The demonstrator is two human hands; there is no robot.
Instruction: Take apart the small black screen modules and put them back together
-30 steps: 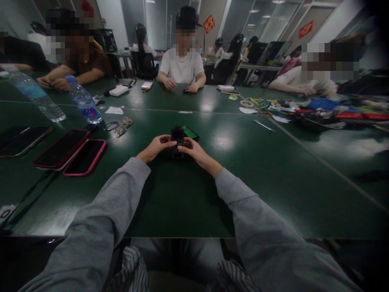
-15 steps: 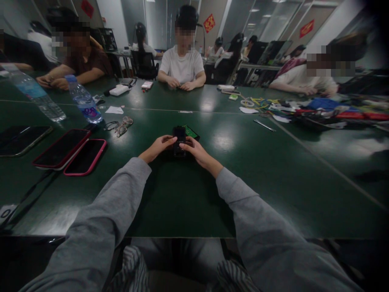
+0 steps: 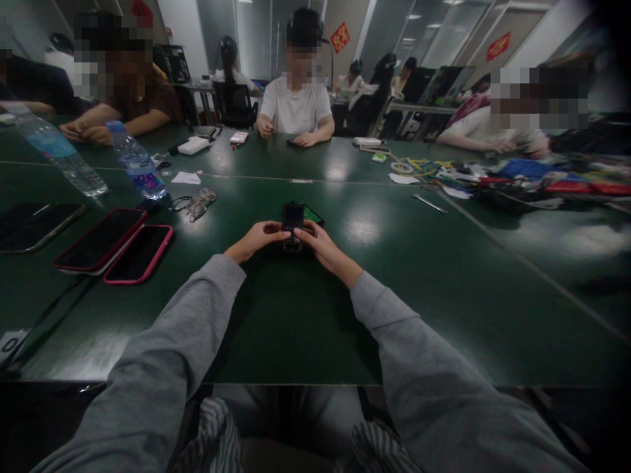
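A small black handheld device with a dark screen is held upright over the green table. My left hand grips its left side, the thumb lying on its front below the screen. On the other side my right hand is closed round it, with its thumb also on the front. The fingers behind the device are hidden. Just behind it and to the right lies a green circuit board with a dark edge, partly covered by the device and my right hand.
Two water bottles, folded glasses and several phones are on the left. A pen-like metal rod and a heap of cables lie right. Across the table sits a person in a white shirt.
Both thumbs have shifted slightly on the device, and it now stands a little more to the right, covering more of the circuit board. The person opposite has moved their hands apart.
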